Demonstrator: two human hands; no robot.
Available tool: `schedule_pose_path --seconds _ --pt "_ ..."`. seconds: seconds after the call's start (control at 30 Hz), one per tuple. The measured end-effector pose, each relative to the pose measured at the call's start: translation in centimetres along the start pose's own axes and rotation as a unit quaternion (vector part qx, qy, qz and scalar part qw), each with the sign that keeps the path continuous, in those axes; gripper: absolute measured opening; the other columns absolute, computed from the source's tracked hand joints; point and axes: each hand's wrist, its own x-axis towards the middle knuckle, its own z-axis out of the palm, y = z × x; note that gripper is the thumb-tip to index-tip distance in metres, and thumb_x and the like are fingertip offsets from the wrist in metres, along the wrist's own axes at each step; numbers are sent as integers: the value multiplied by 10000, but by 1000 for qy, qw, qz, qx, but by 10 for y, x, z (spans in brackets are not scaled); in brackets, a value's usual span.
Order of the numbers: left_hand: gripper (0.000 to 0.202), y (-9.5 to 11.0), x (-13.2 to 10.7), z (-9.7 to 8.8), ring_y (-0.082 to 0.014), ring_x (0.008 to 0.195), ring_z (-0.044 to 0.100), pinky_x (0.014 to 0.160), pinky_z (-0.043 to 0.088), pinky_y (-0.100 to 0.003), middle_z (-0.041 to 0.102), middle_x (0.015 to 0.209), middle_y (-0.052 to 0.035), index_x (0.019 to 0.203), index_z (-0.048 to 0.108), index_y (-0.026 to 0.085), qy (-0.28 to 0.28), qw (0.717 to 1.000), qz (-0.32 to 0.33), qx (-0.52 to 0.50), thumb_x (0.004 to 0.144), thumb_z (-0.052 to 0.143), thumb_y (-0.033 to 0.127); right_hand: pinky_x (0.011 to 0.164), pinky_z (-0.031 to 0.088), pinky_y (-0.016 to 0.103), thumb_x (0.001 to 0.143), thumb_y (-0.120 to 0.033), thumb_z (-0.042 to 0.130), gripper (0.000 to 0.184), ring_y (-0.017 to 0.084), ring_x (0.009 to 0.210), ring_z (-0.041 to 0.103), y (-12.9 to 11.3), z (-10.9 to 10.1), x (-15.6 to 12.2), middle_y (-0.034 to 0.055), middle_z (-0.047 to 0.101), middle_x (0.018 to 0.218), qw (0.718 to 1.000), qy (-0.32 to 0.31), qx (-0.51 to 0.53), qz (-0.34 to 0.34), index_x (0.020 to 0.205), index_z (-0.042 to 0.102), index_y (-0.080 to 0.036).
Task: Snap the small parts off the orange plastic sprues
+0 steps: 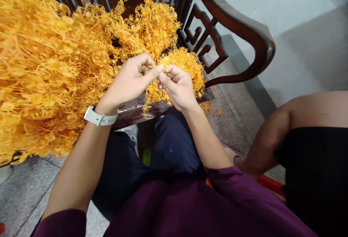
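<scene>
Above the front of the wooden bench (pixel 130 116), the left hand (pixel 136 79) and right hand (pixel 178 84) pinched a thin yellow strand (pixel 150 66) between close fingertips, probably for steadiness, while yellow sprigs (pixel 51 66) lay heaped across that bench.

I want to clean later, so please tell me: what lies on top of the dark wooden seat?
Heaped yellow-orange flower sprays lie on the dark wooden seat. Whatever is beneath them is covered; the left hand and right hand also hide part of the heap.
</scene>
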Motion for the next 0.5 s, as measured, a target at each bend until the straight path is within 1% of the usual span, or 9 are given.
schedule_pose_path --seconds 0.07,0.13,0.27,0.4,0.5 --pt "313 -2 0 -2 -159 587 452 557 312 -341 566 661 -2 801 660 228 -19 1000 -3 6 938 811 466 649 524 285 804 -620 905 457 114 678 554 1 0 0 -24 647 782 1000 -3 -27 -8 889 674 -234" --pt "366 -4 0 -3 -158 569 426 540 288 -339 535 628 2 763 648 229 -18 1000 5 6 915 831 507 662 530 284 803 -611 907 456 111 677 566 0 1 -1 -27 654 769 1000 -1 -30 -9 882 671 -229" --pt "406 -2 2 -2 -185 607 468 587 351 -356 548 640 -13 715 622 239 -2 1000 13 -14 907 833 528 685 547 273 817 -542 918 412 97 671 598 0 7 -2 -34 680 764 1000 9 6 -5 895 666 -225" --pt "424 0 3 4 -203 675 519 653 409 -375 590 691 -30 699 591 245 35 999 30 5 953 783 526 670 555 268 769 -523 952 437 89 648 612 1 9 -1 -43 685 765 999 29 30 10 923 667 -229" --pt "446 -2 3 7 -198 694 552 665 434 -372 595 707 -26 709 565 245 48 998 27 8 977 757 545 666 566 263 747 -516 967 457 86 651 626 1 7 -1 -35 697 791 998 30 44 27 927 659 -229"
